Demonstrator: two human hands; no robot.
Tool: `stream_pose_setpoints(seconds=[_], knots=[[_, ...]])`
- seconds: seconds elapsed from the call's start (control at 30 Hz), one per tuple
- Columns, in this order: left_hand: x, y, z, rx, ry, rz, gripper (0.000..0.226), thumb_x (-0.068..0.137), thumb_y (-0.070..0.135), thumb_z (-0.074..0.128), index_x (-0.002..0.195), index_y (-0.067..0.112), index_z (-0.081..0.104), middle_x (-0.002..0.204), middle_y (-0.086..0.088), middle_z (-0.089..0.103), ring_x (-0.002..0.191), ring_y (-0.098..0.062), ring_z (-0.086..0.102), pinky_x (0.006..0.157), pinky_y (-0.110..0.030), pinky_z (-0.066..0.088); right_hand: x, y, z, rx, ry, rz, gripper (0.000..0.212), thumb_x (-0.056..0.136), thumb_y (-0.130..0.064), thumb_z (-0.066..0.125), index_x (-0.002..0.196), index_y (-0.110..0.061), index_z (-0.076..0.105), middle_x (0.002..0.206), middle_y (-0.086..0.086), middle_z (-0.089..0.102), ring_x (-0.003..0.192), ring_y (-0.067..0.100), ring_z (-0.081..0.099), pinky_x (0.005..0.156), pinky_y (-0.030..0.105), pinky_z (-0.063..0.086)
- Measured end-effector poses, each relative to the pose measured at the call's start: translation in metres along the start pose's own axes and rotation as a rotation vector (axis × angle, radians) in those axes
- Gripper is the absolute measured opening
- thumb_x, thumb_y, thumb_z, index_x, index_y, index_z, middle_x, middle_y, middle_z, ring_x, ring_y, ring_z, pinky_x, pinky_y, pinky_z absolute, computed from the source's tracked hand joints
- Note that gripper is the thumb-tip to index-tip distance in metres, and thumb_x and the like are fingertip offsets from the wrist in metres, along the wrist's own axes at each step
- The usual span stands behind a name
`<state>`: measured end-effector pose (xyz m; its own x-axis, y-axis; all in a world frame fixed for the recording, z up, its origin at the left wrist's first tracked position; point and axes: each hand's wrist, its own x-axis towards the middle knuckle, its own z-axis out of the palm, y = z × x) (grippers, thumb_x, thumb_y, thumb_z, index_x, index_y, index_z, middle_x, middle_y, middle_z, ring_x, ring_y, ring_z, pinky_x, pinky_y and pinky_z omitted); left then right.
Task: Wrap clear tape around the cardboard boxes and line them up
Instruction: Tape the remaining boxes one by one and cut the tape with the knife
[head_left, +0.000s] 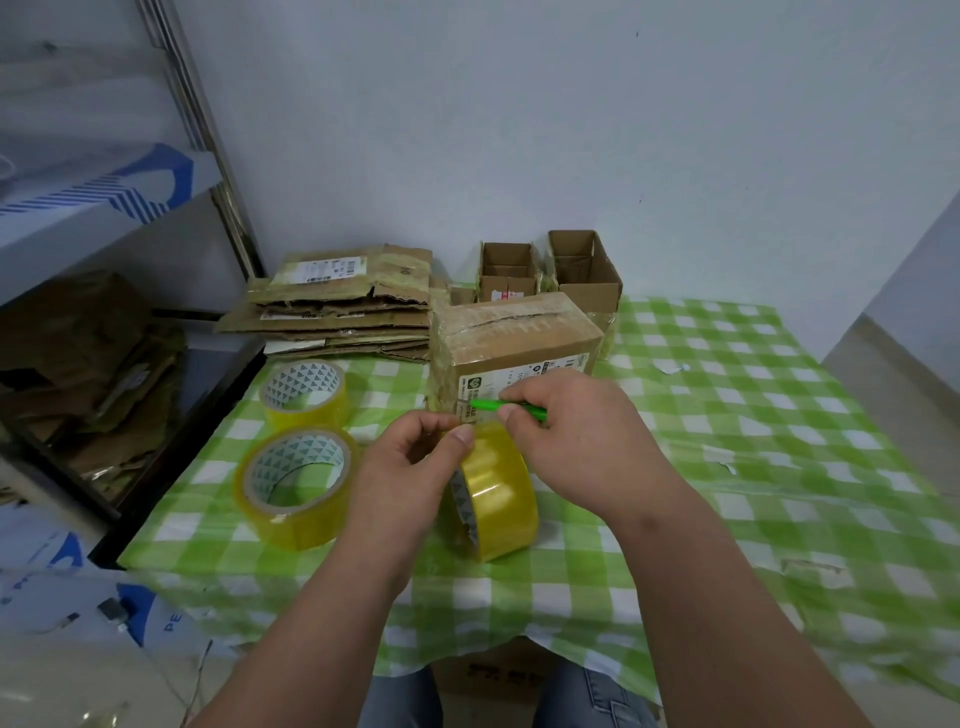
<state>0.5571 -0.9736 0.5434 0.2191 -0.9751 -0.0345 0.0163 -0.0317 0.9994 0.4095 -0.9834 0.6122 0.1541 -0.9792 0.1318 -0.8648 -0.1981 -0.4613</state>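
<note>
l grip (415, 457) on tape roll (493, 493)

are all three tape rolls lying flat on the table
No: two tape rolls lie flat on the left, but the third roll stands on edge, held by the left hand.

We see a plain pale wall (597, 130) behind | a table under a green-and-white checked cloth (753, 415) | at left a metal shelf rack (208, 171) holding crumpled cardboard scraps (88, 374) and white-and-blue sheets (104, 192) | a beige floor strip (904, 374) at far right | even, soft light.
</note>
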Motion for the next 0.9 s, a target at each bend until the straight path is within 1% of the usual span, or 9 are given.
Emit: stream_pose_setpoints(seconds=[0.07,0.23,0.33,0.43,0.53,0.6,0.7,0.8,0.9], knots=[[0.000,0.001,0.000,0.009,0.004,-0.002,0.004,0.087,0.022,0.072,0.090,0.019,0.072,0.083,0.006,0.071,0.074,0.001,0.062,0.063,-0.011,0.048,0.001,0.000,0.002,0.004,0.010,-0.011,0.026,0.098,-0.033,0.053,0.114,-0.024,0.072,0.109,-0.004,0.072,0.096,0.017,0.064,0.094,0.042,0.048],[-0.001,0.001,0.001,0.039,-0.027,0.014,0.002,0.087,0.021,0.071,0.088,0.019,0.071,0.089,-0.002,0.072,0.080,-0.007,0.063,0.075,-0.025,0.051,0.006,-0.001,0.007,-0.044,0.017,-0.050,0.027,0.098,-0.036,0.053,0.117,-0.028,0.071,0.109,-0.004,0.069,0.097,0.016,0.062,0.094,0.042,0.047],[0.000,0.001,0.000,0.027,-0.035,0.014,0.002,0.088,0.019,0.070,0.089,0.018,0.070,0.078,0.006,0.070,0.072,0.001,0.061,0.065,-0.013,0.048,0.008,0.001,0.008,-0.057,0.017,-0.049,0.027,0.098,-0.037,0.053,0.118,-0.030,0.070,0.109,-0.005,0.068,0.097,0.016,0.062,0.095,0.043,0.046],[0.003,-0.001,-0.003,0.028,-0.022,0.005,0.005,0.088,0.020,0.071,0.089,0.017,0.068,0.071,0.014,0.066,0.063,0.004,0.057,0.058,-0.011,0.045,0.007,0.005,0.003,-0.020,0.015,-0.018,0.027,0.097,-0.035,0.055,0.118,-0.031,0.071,0.112,-0.007,0.070,0.103,0.015,0.062,0.099,0.043,0.045],[0.007,-0.002,-0.005,0.044,-0.021,-0.009,0.006,0.087,0.021,0.071,0.087,0.017,0.067,0.078,0.014,0.070,0.070,0.001,0.060,0.068,-0.021,0.048,0.005,0.011,-0.004,-0.002,0.022,0.017,0.026,0.096,-0.034,0.057,0.117,-0.031,0.072,0.108,-0.007,0.073,0.099,0.014,0.064,0.098,0.040,0.046],[0.009,-0.002,-0.006,0.044,-0.022,-0.023,0.006,0.087,0.020,0.071,0.085,0.017,0.066,0.087,0.015,0.072,0.081,-0.006,0.064,0.076,-0.030,0.051,0.005,0.017,-0.007,-0.011,0.023,0.052,0.025,0.095,-0.034,0.057,0.114,-0.031,0.073,0.099,-0.005,0.074,0.087,0.014,0.066,0.092,0.037,0.049],[0.009,-0.001,-0.005,0.042,-0.021,-0.039,0.008,0.088,0.020,0.070,0.083,0.017,0.065,0.093,0.012,0.072,0.093,-0.018,0.066,0.087,-0.040,0.053,0.006,0.029,-0.008,-0.032,0.040,0.097,0.023,0.094,-0.032,0.057,0.109,-0.028,0.075,0.089,-0.002,0.074,0.077,0.017,0.065,0.090,0.042,0.050],[0.009,-0.001,-0.004,0.040,-0.023,-0.040,0.008,0.087,0.019,0.070,0.082,0.016,0.065,0.099,0.011,0.073,0.096,-0.018,0.067,0.091,-0.043,0.052,0.003,0.033,-0.005,0.075,0.047,0.108,0.021,0.093,-0.032,0.060,0.106,-0.025,0.076,0.092,-0.003,0.074,0.081,0.016,0.066,0.087,0.035,0.051],[0.009,-0.001,-0.003,0.026,-0.027,-0.040,0.008,0.088,0.017,0.070,0.084,0.013,0.064,0.100,0.011,0.073,0.092,-0.014,0.067,0.091,-0.042,0.052,0.001,0.029,-0.001,0.204,0.039,0.077,0.022,0.093,-0.031,0.063,0.110,-0.025,0.075,0.100,-0.008,0.071,0.088,0.012,0.066,0.082,0.031,0.054]])
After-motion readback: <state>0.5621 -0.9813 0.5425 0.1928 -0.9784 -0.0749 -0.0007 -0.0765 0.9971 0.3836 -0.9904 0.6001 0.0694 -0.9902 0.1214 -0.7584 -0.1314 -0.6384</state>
